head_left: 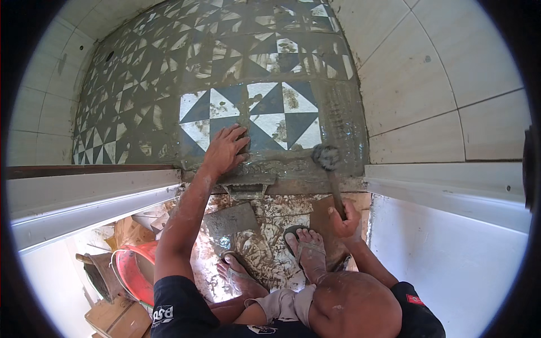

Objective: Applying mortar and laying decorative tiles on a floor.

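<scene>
My left hand [224, 150] lies with its fingers spread on the near edge of a black-and-white triangle-patterned tile [194, 120]. Right of it sits another patterned tile [284, 117], smeared with grey mortar. My right hand [345, 219] is wrapped around the handle of a mallet [335, 188]. The mortar-coated mallet head [326, 157] is over the wet strip by the near right corner of the right tile. Just below my left hand, a mortar-covered trowel [247, 187] rests at the doorway edge, its outline partly unclear.
Mortar-smeared patterned floor [141, 84] stretches beyond, between tiled walls [414, 73]. White door frame sides [445, 188] stand left and right. A grey slab [231, 219] lies by my sandalled feet. A red bucket [138, 270] and a cardboard box [118, 318] stand at lower left.
</scene>
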A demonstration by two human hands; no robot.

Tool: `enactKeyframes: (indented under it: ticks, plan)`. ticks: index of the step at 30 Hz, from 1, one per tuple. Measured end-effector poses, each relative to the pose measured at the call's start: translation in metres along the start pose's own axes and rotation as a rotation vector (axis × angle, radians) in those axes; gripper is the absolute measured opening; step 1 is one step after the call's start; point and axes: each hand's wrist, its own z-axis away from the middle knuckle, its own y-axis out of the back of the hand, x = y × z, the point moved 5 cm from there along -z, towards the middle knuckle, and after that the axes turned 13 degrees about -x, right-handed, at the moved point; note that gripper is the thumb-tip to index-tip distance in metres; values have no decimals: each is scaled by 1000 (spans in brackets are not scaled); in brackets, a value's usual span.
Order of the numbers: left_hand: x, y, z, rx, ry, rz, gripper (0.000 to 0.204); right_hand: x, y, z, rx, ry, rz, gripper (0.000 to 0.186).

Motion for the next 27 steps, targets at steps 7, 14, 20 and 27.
enactKeyframes:
  ticks: [7, 14, 20, 27]
  plan:
    - [-1, -3, -5, 72, -68, 8, 53, -2, 10, 73, -57, -110, 123, 26]
    - [-7, -6, -2, 103, -123, -2, 51, 23, 33, 146, 17, -252, 285, 28]
    - [-7, -4, -1, 110, -160, 6, 50, 37, 35, 198, 126, -312, 357, 27]
    - [-8, -6, -3, 135, -173, 59, 51, 47, 28, 220, 230, -333, 475, 24]
